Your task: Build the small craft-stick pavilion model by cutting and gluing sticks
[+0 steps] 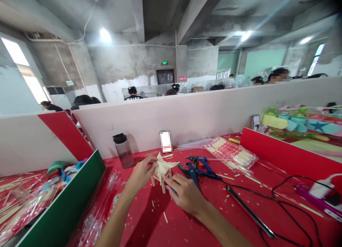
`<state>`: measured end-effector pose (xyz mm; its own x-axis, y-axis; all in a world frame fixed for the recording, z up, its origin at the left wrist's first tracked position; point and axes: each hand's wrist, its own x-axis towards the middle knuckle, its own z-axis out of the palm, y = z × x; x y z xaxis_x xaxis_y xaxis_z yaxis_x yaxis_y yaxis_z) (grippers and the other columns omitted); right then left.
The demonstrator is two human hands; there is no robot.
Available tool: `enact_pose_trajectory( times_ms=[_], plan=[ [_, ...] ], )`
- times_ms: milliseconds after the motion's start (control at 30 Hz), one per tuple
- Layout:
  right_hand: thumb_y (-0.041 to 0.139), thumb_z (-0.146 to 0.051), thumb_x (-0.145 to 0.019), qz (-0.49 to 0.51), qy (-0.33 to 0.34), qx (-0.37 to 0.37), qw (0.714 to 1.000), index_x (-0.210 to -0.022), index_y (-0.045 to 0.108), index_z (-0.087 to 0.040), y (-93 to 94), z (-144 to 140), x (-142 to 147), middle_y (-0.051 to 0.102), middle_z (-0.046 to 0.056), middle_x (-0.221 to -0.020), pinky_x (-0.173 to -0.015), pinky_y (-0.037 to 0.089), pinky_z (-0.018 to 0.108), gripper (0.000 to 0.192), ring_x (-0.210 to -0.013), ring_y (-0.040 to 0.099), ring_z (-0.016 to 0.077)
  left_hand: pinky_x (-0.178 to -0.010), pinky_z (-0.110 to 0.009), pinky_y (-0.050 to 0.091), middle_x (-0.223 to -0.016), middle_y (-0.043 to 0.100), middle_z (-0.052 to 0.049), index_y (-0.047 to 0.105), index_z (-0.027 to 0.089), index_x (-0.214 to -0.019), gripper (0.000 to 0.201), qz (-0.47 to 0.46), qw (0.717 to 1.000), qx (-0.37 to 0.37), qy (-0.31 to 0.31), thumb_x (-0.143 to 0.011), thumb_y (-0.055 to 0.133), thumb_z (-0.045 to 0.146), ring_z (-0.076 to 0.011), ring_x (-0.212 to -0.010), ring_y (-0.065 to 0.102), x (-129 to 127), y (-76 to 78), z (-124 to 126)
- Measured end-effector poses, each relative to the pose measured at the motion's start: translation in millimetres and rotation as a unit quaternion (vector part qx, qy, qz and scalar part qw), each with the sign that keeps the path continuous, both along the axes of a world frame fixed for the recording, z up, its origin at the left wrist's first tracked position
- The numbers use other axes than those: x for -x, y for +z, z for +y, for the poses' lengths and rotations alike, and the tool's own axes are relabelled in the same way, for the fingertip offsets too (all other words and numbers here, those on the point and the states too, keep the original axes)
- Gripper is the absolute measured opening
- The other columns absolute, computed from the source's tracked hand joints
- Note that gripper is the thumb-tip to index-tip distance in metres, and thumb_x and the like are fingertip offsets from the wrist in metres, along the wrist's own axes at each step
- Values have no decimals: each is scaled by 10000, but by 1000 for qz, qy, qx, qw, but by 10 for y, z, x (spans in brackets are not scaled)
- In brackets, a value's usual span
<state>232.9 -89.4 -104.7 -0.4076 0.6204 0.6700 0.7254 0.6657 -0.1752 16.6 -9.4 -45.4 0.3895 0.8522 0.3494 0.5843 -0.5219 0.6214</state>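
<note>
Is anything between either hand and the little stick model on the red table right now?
Nothing visible. The left hand already touches the stick model from its left side, and the right hand is against its lower right edge. The blue glue gun lies to the right of the model, the bottle behind left, both clear.

Operator's two forearms bare to the frame edge, no sleeves visible; left hand [140, 174] and right hand [186, 195] ungloved, without rings or watch.
</note>
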Motion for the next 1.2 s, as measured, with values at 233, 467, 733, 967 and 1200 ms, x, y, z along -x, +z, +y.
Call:
enact_pose_trajectory(
  times_ms=[233,467,733,967,1200],
  plan=[
    [535,-175,-972,-9,-4,10,1000,-1376,619,-178,20,-1,3,709,98,-959,-726,552,298,412,-847,687,221,-834,-321,555,-1130,756,-103,688,215,-1131,287,0,1000,-3,4,-938,546,374,-249,-1036,710,-1,-3,0],
    [526,-157,-968,-34,-19,17,999,-1394,597,-179,40,-16,22,708,96,-958,-695,535,308,433,-840,673,234,-798,-304,559,-1132,757,-102,685,211,-1125,288,-4,1000,-2,3,-942,546,386,-241,-1015,717,-1,-18,-1],
    [529,-136,-944,-24,-21,-3,999,-1378,603,-187,24,-9,19,719,106,-967,-683,521,269,443,-817,662,207,-832,-318,555,-1122,760,-102,683,209,-1113,279,6,1000,-1,7,-940,539,374,-245,-1027,716,-5,10,-15],
    [496,-143,-965,32,31,-12,999,-1068,697,-188,94,-27,-65,702,72,-847,-713,507,286,231,-792,663,199,-834,-325,557,-1131,758,-99,689,217,-1104,279,2,1000,3,9,-935,548,389,-250,-1028,715,-1,22,-22],
    [618,-196,-942,102,14,65,993,-872,599,-207,45,37,-113,674,23,-818,-705,466,266,73,-746,638,167,-824,-325,564,-1170,742,-105,680,221,-1142,306,14,1000,0,-3,-959,520,406,-254,-1047,708,28,49,-44]
  ],
)
